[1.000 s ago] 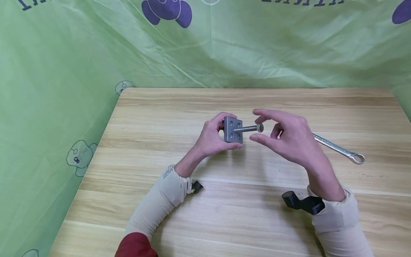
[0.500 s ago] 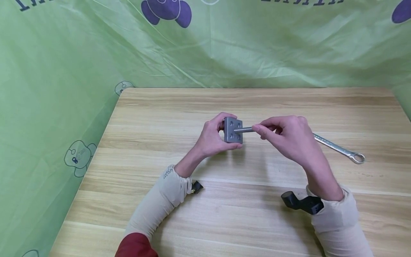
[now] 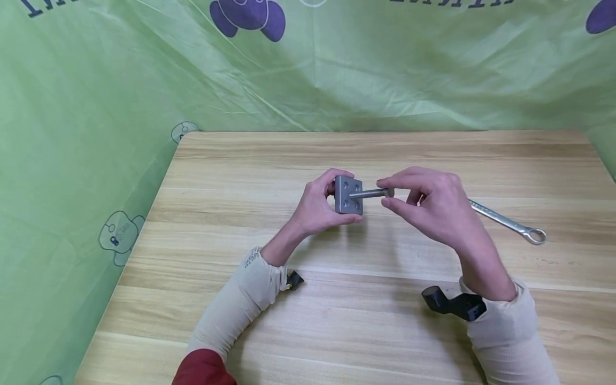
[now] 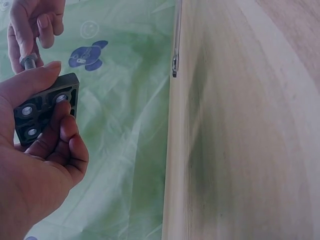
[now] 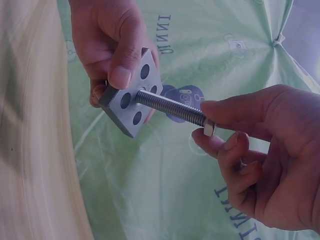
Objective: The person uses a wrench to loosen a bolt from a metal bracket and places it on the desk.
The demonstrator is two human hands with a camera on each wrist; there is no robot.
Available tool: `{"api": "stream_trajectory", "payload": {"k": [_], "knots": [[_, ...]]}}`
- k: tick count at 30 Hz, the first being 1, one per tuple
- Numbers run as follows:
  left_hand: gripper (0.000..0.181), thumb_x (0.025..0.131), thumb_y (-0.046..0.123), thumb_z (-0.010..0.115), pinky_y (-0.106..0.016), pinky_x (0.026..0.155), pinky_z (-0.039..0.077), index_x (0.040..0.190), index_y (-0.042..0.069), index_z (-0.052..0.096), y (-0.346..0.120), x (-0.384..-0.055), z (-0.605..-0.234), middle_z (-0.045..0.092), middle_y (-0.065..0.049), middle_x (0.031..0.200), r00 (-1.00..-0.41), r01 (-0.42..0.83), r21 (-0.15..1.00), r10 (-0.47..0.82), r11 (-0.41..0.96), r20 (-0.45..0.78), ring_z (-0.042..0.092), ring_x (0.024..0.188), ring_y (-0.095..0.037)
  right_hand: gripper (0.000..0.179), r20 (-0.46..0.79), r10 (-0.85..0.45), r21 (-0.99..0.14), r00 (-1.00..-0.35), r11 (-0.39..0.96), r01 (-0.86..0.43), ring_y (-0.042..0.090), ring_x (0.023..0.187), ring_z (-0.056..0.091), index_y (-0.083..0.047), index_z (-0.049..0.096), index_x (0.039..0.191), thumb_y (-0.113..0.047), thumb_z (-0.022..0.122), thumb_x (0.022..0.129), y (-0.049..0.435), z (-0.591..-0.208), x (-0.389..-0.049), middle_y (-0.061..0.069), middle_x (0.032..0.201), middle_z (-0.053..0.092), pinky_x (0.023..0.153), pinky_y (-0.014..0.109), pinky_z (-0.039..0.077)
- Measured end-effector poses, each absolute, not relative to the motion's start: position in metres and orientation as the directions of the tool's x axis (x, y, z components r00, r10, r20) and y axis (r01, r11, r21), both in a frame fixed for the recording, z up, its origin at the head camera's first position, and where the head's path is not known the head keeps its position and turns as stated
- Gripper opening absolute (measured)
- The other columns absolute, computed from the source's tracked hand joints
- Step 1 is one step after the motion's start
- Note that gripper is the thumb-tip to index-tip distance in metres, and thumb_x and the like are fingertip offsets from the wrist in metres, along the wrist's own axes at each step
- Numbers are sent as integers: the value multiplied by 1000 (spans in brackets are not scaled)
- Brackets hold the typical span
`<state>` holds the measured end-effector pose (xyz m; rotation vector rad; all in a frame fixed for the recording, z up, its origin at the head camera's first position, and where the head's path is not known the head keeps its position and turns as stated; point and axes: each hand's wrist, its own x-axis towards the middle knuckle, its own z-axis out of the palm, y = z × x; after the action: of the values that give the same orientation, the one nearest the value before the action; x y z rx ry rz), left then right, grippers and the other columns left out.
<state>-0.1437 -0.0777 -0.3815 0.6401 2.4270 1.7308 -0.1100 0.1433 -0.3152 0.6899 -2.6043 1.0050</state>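
My left hand [image 3: 317,206] grips a grey square plate [image 3: 341,195] by its edges, held above the table. Four-cornered and thick, the plate has several round holes on its face; a ribbed back with metal inserts shows on the plate [image 4: 45,107] in the left wrist view. A long threaded hex bolt [image 3: 368,193] sticks out from the middle of the face, its head pointing right. At that head my right hand [image 3: 435,200] pinches with thumb and index finger. The right wrist view shows the bolt [image 5: 170,107] with the fingertips around its head [image 5: 209,127], other fingers curled below.
A combination wrench [image 3: 502,219] lies on the wooden table [image 3: 337,331] at the right, its far end hidden behind my right hand. Black wrist camera mounts [image 3: 452,305] jut from the sleeves. Green printed cloth [image 3: 409,80] hangs behind and at the left.
My right thumb and index finger came together over the bolt head, then spread slightly around it with the index finger on top. The left hand and plate stayed nearly still.
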Motion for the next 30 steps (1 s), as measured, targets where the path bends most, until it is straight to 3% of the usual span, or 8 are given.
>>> {"api": "stream_trajectory", "payload": {"k": [3,7,11,14,18,22,30], "knots": [[72,62,7,89,-24,81,52,125,4,53,-78,-143,-381,68,-14,111,-907,282,920,388,271,163,67,88,-20,29,440,-341,-567,-830,611,-552,-2,55,50,-16,78,94,3,78,72,142,-315,-110,2,89,75,51,12,38],[72,62,8,89,-35,84,53,124,4,53,-78,-143,-381,68,-14,112,-905,292,917,387,273,173,67,89,-21,32,464,-357,-560,-811,590,-581,-2,56,51,-15,77,96,6,78,71,142,-316,-110,3,92,74,52,11,39],[73,62,8,89,-44,85,53,125,2,53,-78,-144,-382,68,-15,112,-907,296,914,382,276,178,67,88,-21,35,380,-345,-569,-858,645,-511,1,58,53,-15,71,112,-12,79,78,142,-314,-110,2,101,74,53,17,39],[73,62,7,89,-44,85,53,125,1,52,-78,-144,-383,67,-15,112,-907,293,916,382,275,176,67,89,-22,35,249,-291,-593,-924,708,-383,8,61,55,-15,68,119,-31,71,87,142,-311,-110,2,101,73,54,22,40],[73,62,7,89,-45,87,53,125,1,52,-78,-144,-383,67,-15,113,-906,287,919,387,269,170,67,90,-23,36,111,-221,-603,-969,760,-243,15,63,54,-16,72,108,-46,58,93,141,-308,-110,2,84,74,54,27,39],[74,62,7,89,-45,87,53,126,1,52,-78,-144,-383,68,-15,112,-908,281,921,384,268,165,67,90,-23,37,89,-235,-600,-968,763,-241,14,59,53,-16,76,96,-48,58,93,141,-309,-110,1,72,71,52,26,37],[73,61,6,89,-45,86,53,124,3,54,-78,-143,-381,69,-15,106,-910,282,922,379,265,170,67,88,-21,24,168,-248,-596,-954,745,-299,8,55,51,-16,76,96,-38,71,86,142,-311,-109,0,78,72,49,23,37]]}}
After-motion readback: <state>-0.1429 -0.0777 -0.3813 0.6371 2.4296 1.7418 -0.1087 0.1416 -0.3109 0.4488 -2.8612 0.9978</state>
